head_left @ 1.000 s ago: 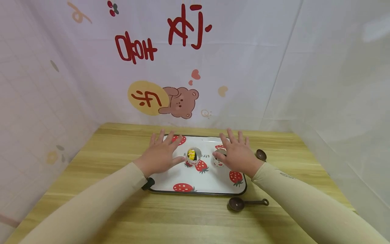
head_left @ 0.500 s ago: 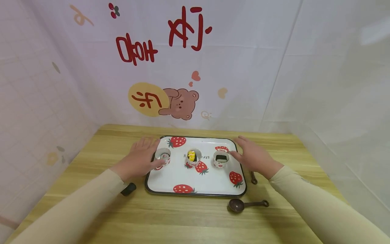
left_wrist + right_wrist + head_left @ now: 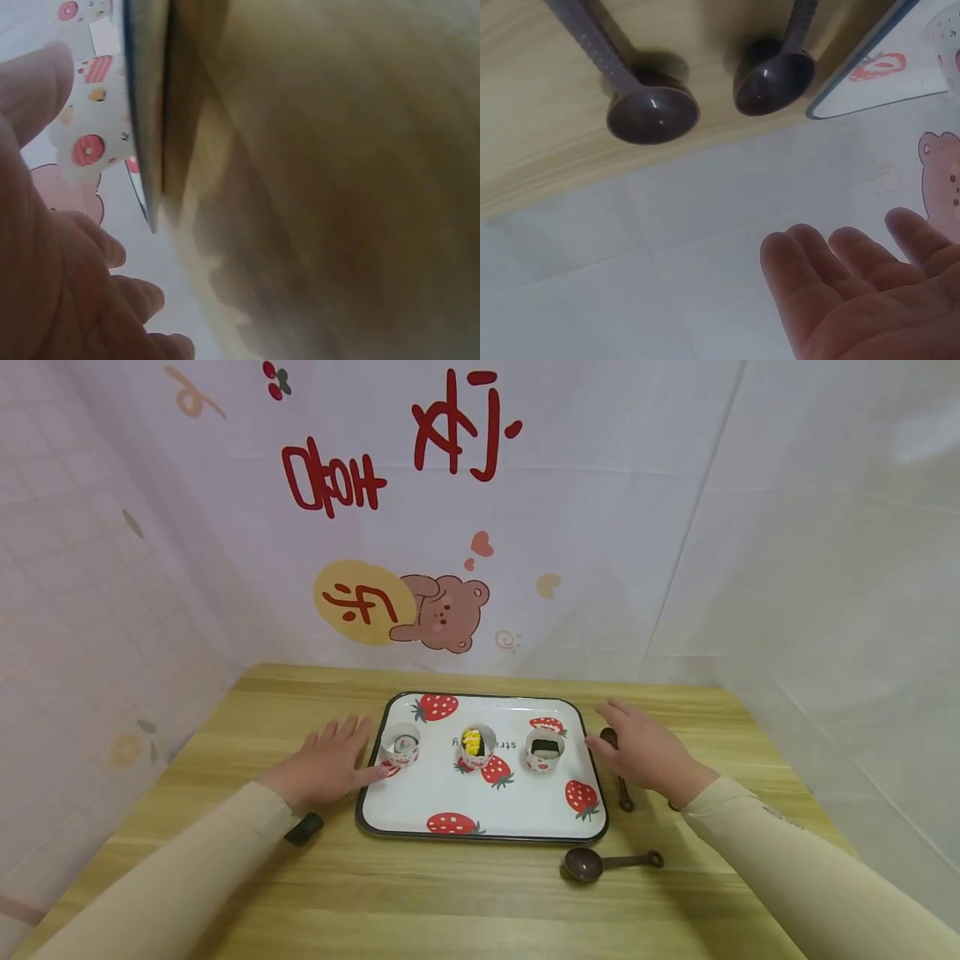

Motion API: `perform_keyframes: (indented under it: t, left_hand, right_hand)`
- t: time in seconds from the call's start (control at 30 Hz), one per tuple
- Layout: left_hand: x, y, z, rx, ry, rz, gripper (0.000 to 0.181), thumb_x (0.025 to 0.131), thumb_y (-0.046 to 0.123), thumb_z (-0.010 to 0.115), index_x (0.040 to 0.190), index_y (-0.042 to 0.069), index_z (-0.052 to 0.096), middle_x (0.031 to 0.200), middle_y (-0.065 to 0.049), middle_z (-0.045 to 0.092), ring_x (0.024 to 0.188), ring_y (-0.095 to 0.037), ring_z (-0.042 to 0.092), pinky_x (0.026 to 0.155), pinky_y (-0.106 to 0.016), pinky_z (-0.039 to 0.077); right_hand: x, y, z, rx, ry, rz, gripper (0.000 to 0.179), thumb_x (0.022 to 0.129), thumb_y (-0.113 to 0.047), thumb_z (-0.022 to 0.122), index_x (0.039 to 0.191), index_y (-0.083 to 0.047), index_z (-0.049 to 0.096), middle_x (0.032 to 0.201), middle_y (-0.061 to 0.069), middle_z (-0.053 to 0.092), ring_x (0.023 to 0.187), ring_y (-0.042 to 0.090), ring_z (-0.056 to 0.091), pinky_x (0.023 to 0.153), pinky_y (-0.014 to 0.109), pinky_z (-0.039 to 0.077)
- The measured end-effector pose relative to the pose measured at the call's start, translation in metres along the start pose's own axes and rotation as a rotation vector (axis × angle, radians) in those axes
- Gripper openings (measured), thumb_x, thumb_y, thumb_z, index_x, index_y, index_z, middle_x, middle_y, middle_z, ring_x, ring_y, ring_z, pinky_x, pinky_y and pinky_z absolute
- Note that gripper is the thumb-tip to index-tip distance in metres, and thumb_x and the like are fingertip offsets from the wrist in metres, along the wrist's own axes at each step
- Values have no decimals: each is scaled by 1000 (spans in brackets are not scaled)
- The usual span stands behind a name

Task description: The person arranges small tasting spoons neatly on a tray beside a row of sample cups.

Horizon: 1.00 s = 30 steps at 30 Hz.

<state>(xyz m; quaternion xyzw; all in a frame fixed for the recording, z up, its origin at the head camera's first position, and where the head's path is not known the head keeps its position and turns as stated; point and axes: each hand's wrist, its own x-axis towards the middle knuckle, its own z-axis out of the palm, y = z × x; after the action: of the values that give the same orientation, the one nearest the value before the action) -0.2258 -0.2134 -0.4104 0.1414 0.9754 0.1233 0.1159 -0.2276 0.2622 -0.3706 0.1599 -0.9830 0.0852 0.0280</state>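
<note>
My left hand (image 3: 322,766) hovers by the tray's left edge, fingers spread and holding nothing. Its thumb reaches over the rim near a paper cup (image 3: 392,755) with a toy sushi roll (image 3: 406,744). Past the tray's right edge is my right hand (image 3: 645,753), fingers extended, with nothing in it. The strawberry-print tray (image 3: 480,806) also bears a middle cup (image 3: 477,763) with a yellow-topped sushi piece (image 3: 472,742) and a right cup (image 3: 542,766) with a black-banded piece (image 3: 545,749). Two brown measuring spoons (image 3: 652,116) lie by the right hand, partly hidden by it in the head view.
Another brown measuring spoon (image 3: 582,865) lies in front of the tray's right corner. A small dark object (image 3: 303,829) sits beside the left wrist. Printed cloth (image 3: 600,527) stands behind the wooden table (image 3: 450,902) and along both sides.
Both hands have moved outward from above the tray, the left to the left and the right to the right. The outer cups have come into full view. Tray and cups stay put.
</note>
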Motion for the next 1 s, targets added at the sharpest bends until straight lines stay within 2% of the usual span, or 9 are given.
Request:
perform_keyframes:
  t: [0.3, 0.5, 0.73, 1.0]
  left_hand:
    - [-1, -3, 7, -41, -103, -27, 108, 97, 72, 56, 168, 1, 16, 171, -34, 17, 154, -64, 14, 119, -78, 20]
    - [2, -4, 10, -64, -139, -56, 112, 93, 77, 57, 170, 8, 13, 172, -31, 16, 154, -64, 12, 118, -79, 23]
    - [-2, 5, 7, 2, -167, -66, 108, 96, 71, 58, 169, 6, 14, 171, -34, 15, 152, -68, 11, 115, -82, 23]
    - [-4, 13, 2, 15, -200, -86, 106, 97, 70, 57, 169, 5, 12, 172, -34, 12, 153, -67, 8, 116, -81, 22]
  right_hand:
    - [-5, 4, 4, 1, -15, 14, 67, 105, -39, 63, 155, 2, 47, 163, 34, 38, 146, 56, 43, 117, 67, 39]
    - [-7, 4, 2, -2, 11, -12, 65, 104, -37, 64, 152, 5, 49, 160, 36, 40, 143, 57, 45, 115, 66, 40]
    - [-9, 3, 4, -13, 16, -22, 66, 105, -38, 64, 153, 4, 48, 160, 37, 39, 143, 59, 43, 116, 67, 39]
    - [-11, 3, 5, -19, 4, -31, 67, 104, -36, 65, 152, 6, 48, 159, 38, 40, 144, 59, 43, 117, 66, 39]
